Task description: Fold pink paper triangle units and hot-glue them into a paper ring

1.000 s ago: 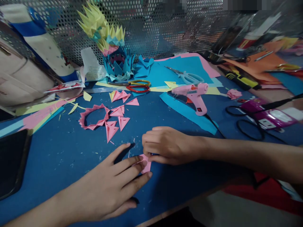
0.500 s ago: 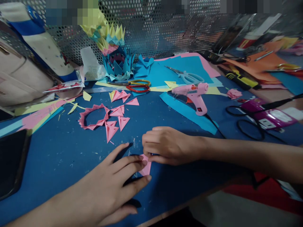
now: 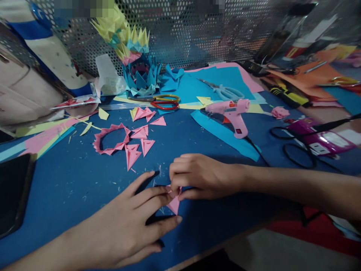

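A small pink piece of folded paper (image 3: 174, 205) lies on the blue tabletop between my hands. My left hand (image 3: 129, 218) is spread flat, two fingertips pressing the paper's left side and another resting near its lower tip. Curled over the paper's upper right, my right hand (image 3: 197, 177) pinches its edge between thumb and fingers; the fingers cover part of the fold. Beyond my hands sits a ring of joined pink folded pieces (image 3: 97, 145), with several loose pink folded triangles (image 3: 132, 156) beside it.
A pink glue gun (image 3: 238, 116) lies on a blue paper strip (image 3: 214, 130). Behind are red-and-yellow scissors (image 3: 166, 101), light-blue scissors (image 3: 228, 92) and a blue and yellow paper model (image 3: 141, 79). A dark phone (image 3: 14, 195) lies left; a purple device (image 3: 318, 137) with black cable lies right.
My right fingers have shifted slightly on the pink paper, whose lower tip now sits a little lower. My left fingertip near that tip has moved slightly down.
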The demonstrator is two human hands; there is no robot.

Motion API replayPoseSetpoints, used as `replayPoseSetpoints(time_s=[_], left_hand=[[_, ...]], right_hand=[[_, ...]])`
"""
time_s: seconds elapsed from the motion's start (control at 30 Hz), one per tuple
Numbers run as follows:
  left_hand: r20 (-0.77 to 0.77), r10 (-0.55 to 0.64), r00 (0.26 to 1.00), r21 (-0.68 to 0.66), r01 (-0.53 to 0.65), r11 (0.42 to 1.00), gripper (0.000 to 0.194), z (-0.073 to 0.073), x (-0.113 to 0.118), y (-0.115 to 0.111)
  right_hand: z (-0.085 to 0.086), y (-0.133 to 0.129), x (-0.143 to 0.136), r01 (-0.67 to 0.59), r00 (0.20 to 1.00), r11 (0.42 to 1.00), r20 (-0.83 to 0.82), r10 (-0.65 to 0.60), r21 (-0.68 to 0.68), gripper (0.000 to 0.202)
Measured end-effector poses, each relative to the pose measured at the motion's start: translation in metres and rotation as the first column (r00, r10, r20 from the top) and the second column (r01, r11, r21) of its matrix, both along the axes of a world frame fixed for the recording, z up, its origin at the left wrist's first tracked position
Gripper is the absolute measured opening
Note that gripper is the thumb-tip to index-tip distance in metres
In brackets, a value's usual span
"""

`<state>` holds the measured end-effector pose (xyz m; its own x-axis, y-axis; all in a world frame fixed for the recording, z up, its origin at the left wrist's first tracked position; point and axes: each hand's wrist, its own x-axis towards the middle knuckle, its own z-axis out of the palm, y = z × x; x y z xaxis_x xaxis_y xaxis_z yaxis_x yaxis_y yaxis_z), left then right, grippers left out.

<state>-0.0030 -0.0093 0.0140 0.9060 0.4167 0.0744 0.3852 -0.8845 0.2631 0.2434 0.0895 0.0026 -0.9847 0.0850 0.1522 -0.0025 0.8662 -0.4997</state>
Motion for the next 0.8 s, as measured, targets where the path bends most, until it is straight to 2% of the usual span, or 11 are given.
replayPoseSetpoints(time_s=[0.3,0.53,0.8], left_hand=[[0.072,0.043,0.997,0.000,-0.043,0.999,0.038,-0.0048,0.0011,-0.0037],[0.013,0.002,1.000,0.059,-0.002,0.998,0.048,-0.0046,0.0000,-0.0028],[-0.040,-0.019,0.999,0.081,0.022,0.996,0.051,-0.0019,-0.0009,-0.0016]], right_hand=[[-0.0010,-0.0046,-0.0003,0.019,1.000,0.997,-0.017,-0.020,-0.071,0.032],[-0.0001,-0.0042,-0.0003,0.024,1.000,0.995,-0.015,-0.026,-0.102,0.033],[-0.0001,-0.0049,-0.0005,0.082,0.997,0.995,0.011,-0.081,-0.050,0.018]])
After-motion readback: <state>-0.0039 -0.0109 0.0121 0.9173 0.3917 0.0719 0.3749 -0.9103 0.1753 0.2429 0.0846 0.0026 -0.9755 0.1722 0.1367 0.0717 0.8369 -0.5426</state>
